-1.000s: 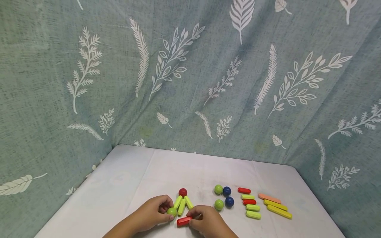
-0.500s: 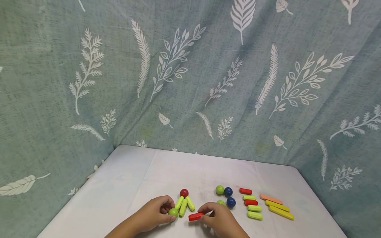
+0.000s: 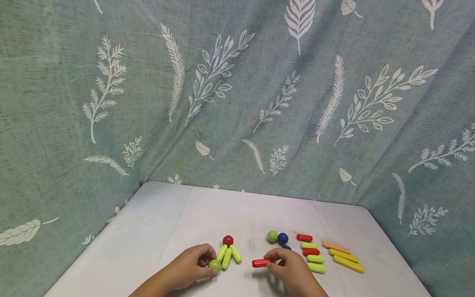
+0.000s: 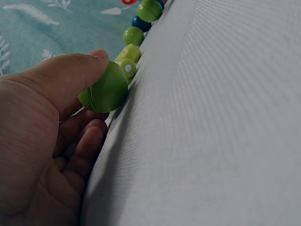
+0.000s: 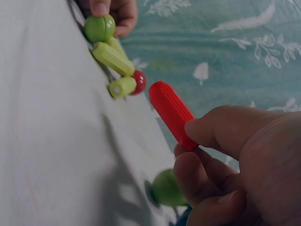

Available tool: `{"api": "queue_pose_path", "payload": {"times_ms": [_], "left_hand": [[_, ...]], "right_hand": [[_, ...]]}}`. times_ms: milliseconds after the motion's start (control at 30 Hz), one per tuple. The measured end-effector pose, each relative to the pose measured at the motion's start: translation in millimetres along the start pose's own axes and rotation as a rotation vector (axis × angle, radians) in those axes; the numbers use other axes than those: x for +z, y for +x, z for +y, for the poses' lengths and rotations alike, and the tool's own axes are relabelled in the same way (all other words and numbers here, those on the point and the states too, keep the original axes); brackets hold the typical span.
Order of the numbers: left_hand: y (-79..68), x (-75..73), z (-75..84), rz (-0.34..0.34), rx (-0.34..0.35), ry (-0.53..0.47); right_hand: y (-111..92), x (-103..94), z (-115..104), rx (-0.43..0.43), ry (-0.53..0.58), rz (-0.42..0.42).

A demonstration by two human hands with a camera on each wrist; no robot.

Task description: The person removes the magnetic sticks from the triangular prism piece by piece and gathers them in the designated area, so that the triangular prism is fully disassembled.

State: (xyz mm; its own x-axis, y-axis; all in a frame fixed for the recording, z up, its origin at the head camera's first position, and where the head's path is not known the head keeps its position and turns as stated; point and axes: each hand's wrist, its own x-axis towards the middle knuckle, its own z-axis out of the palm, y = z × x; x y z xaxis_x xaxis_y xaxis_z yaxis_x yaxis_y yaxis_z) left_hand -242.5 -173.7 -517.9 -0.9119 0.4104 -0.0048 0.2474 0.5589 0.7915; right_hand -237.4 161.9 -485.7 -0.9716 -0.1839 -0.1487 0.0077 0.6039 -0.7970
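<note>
My left hand (image 3: 193,266) pinches a green ball (image 3: 214,265) between thumb and fingers, low over the white cloth. That ball sits at the near end of the leftmost of three yellow-green sticks (image 3: 226,258), which fan out from a red ball (image 3: 228,240). Further right, my right hand (image 3: 293,270) grips one end of a short red stick (image 3: 261,262) with ridged sides; in the right wrist view this red stick (image 5: 171,114) is held above the cloth, its other end pointing toward the sticks. A second green ball (image 5: 168,188) lies below the right hand, hidden by it in the head view.
Beyond the right hand lie a green ball (image 3: 272,236) and a blue ball (image 3: 283,238), with another blue ball (image 3: 286,247) partly covered. Short red and yellow-green sticks (image 3: 315,259) form a column; longer yellow sticks (image 3: 348,264) and an orange one (image 3: 335,247) lie right. A patterned curtain (image 3: 237,103) stands behind.
My right hand has carried the red stick rightward, away from the yellow-green sticks and over toward the loose balls. My left hand has kept its place on the green ball.
</note>
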Motion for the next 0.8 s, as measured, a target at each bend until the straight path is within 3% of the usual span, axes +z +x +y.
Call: {"api": "queue_pose_path", "payload": {"times_ms": [333,600,800], "left_hand": [[-0.9,-0.3,1.9,0.0,-0.005,-0.003],[-1.9,-0.5,2.1,0.003,-0.003,-0.002],[-2.2,0.2,3.7,0.001,-0.002,-0.003]], "right_hand": [[-8.1,-22.4,14.2,0.079,-0.001,0.058],[-13.0,-40.3,29.0,0.168,-0.005,0.179],[-16.6,-57.7,48.3,0.186,-0.025,0.189]]}}
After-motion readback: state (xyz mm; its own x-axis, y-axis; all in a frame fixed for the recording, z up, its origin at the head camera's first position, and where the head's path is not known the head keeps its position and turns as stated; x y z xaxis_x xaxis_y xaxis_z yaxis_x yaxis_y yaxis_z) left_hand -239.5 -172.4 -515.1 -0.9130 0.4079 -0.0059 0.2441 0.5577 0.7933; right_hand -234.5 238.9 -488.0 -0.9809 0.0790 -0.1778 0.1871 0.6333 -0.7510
